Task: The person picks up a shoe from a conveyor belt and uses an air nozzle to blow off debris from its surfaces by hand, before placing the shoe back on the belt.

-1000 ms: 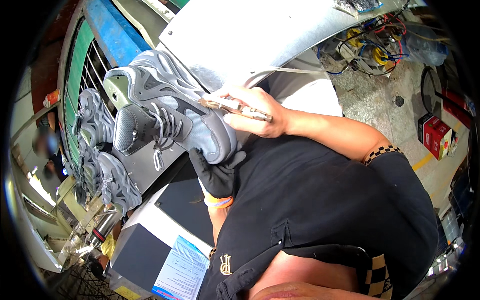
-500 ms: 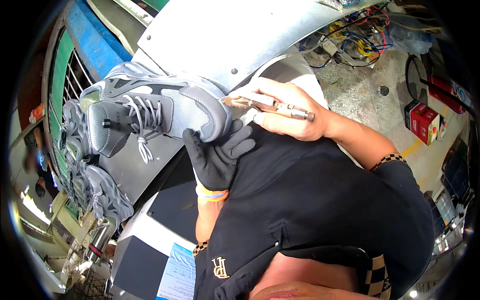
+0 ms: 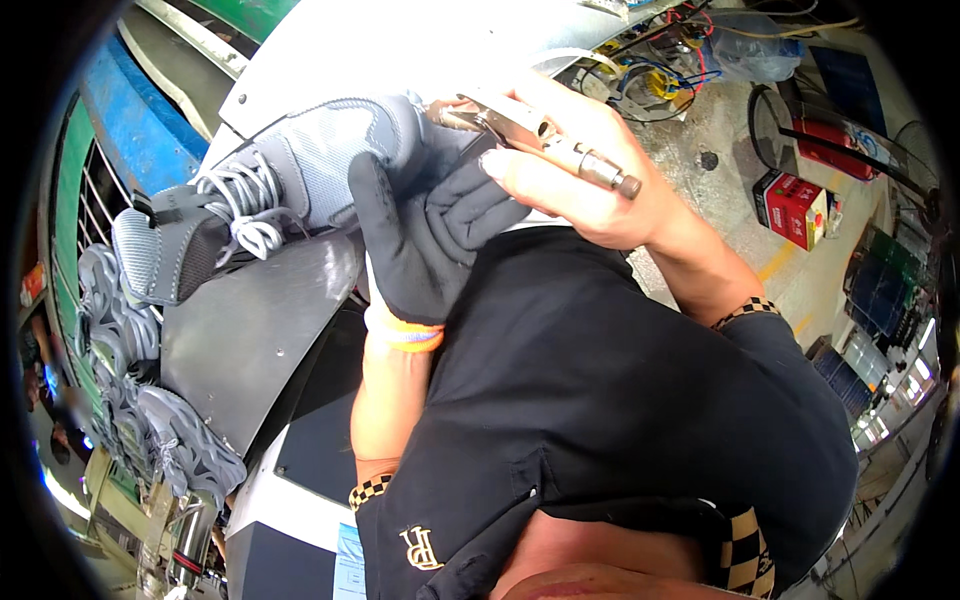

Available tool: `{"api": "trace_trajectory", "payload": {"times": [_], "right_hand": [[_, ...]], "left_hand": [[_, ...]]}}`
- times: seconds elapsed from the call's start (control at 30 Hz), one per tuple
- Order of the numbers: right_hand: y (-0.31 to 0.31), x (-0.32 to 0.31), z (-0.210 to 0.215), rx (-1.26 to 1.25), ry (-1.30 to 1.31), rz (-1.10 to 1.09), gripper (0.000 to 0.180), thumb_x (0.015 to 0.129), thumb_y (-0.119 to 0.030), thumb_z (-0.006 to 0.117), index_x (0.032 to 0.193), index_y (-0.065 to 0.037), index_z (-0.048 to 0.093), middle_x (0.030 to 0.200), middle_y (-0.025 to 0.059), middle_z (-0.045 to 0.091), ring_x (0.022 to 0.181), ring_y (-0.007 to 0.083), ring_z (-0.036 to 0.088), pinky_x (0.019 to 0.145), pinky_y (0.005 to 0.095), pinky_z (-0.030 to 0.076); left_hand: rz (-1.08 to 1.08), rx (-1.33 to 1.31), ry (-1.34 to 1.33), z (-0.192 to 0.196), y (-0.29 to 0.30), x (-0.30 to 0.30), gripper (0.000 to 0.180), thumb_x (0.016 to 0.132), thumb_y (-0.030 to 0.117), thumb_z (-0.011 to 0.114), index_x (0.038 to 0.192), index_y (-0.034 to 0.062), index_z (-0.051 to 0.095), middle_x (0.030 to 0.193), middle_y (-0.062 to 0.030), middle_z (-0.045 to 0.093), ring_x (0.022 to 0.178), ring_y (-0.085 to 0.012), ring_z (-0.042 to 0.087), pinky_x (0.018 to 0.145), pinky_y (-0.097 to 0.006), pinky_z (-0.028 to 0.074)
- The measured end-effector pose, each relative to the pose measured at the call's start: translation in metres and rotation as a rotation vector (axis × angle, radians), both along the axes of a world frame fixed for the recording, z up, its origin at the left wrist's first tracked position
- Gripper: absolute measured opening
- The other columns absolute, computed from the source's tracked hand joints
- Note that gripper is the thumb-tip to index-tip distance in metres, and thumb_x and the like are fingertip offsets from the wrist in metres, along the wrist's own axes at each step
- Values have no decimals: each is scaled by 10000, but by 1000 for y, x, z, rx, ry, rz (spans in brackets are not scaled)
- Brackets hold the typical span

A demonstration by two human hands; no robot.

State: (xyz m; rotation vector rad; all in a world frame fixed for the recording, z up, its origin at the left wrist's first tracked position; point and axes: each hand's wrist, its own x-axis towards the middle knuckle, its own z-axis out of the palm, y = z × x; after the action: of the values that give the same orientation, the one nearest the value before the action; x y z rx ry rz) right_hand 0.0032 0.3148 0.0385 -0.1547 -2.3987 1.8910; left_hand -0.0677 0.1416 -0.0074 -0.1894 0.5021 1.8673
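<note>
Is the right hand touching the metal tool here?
Touching. The head view shows the metal tool gripped in the right hand, its body lying between thumb and fingers.

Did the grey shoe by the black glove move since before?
Yes: the grey shoe has swung its toe up the picture, nearer level with the dark bolt on the pale panel.

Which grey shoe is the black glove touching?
The grey shoe nearest the person, with its toe at the gloved left hand. The other grey shoes are over at the picture's left, away from both hands.
</note>
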Motion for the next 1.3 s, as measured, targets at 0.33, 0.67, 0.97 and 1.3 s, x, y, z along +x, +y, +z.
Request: {"api": "trace_trajectory", "payload": {"times": [0.33, 0.67, 0.97, 1.3], "right_hand": [[-30, -4, -45, 115, 222, -195, 470, 838, -45, 573, 1273, 80, 445, 702, 37, 575, 598, 97, 529, 576, 246, 440], [32, -52, -44, -253, 93, -45, 148, 894, -146, 581, 837, -23, 521, 703, 65, 595, 615, 121, 595, 556, 255, 481], [91, -54, -65, -502, 287, -471, 388, 835, -119, 555, 1197, 18, 526, 843, 61, 601, 661, 110, 601, 592, 241, 489], [94, -47, -83, -378, 373, -439, 432, 836, -124, 574, 1242, 1, 490, 747, 78, 649, 662, 146, 654, 627, 278, 502]], "left_hand": [[49, 304, 155, -41, 25, -24, 424, 956, 325, 477, 1275, 46, 459, 1151, -103, 584, 1068, -200, 552, 1019, -356, 377], [-73, -437, 1349, 14, 6, -64, 482, 915, 381, 545, 1225, 13, 512, 1160, -152, 587, 1078, -266, 573, 941, -364, 459], [-139, -1190, 2148, 87, -173, -117, 815, 667, 221, 820, 1340, -37, 440, 1289, -200, 540, 1195, -294, 526, 1002, -380, 407], [327, -770, 1121, 61, -60, -189, 448, 1010, 263, 429, 1349, -30, 445, 1303, -101, 525, 1180, -182, 489, 1012, -337, 378]]}}
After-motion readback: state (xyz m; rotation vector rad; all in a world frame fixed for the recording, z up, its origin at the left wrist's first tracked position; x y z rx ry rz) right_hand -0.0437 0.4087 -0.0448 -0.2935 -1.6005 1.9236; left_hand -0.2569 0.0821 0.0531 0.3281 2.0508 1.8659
